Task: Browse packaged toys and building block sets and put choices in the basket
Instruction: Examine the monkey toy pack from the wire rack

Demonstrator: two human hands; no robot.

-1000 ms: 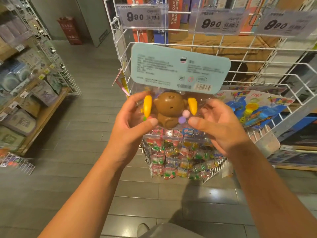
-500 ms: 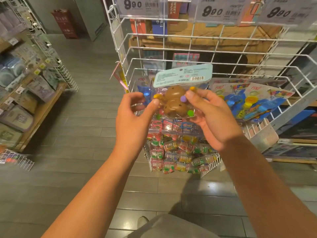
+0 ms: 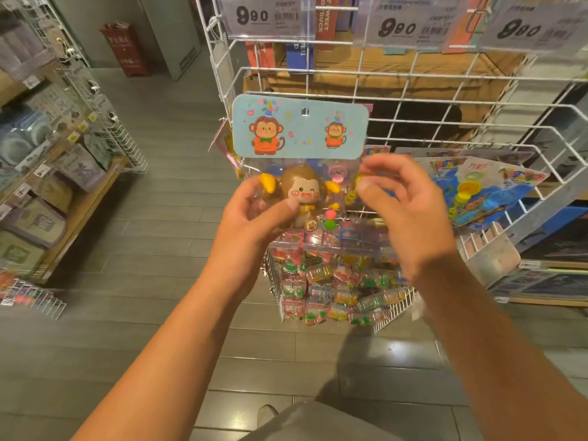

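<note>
I hold a packaged monkey toy (image 3: 299, 128) up in front of a white wire rack (image 3: 477, 119). The pack has a light blue header card with cartoon monkeys and a clear bag with a brown monkey figure and small coloured pieces. Its printed front faces me. My left hand (image 3: 254, 214) grips the bag's lower left, thumb across the monkey. My right hand (image 3: 410, 211) pinches the bag's right edge between thumb and curled fingers. No shopping basket shows in the head view.
Blue carded toys (image 3: 483, 192) lie in the rack's bin at right. A lower wire bin holds several small colourful packets (image 3: 334, 281). Price tags reading 9.90 (image 3: 267, 15) hang above. A wooden shelf of packaged goods (image 3: 63, 186) lines the left aisle, on a grey plank floor.
The pack has been turned round: its text and barcode side faced me before, and now the monkey pictures do. It dipped toward the rack, then came back up.
</note>
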